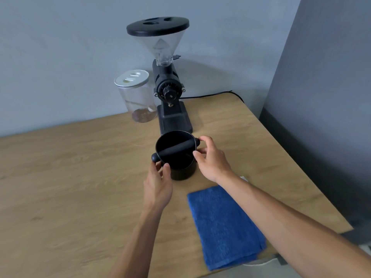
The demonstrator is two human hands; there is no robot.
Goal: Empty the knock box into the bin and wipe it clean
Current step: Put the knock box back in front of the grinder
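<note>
A black round knock box [181, 169] with a black bar across its top stands upright on the wooden table [80, 177], just in front of the grinder. My left hand [158, 184] touches its near left side below the bar's end knob, thumb and fingers around the wall. My right hand [210, 157] is at its right rim, fingertips by the bar's other end. Its inside looks dark; I cannot tell what is in it. A folded blue cloth [224, 225] lies flat to the near right. No bin is in view.
A black coffee grinder [170, 93] with a clear hopper stands behind the knock box, its cable running right. A clear jar [138, 97] with a white lid stands left of it. The table's right edge runs diagonally near the cloth; a grey wall is behind.
</note>
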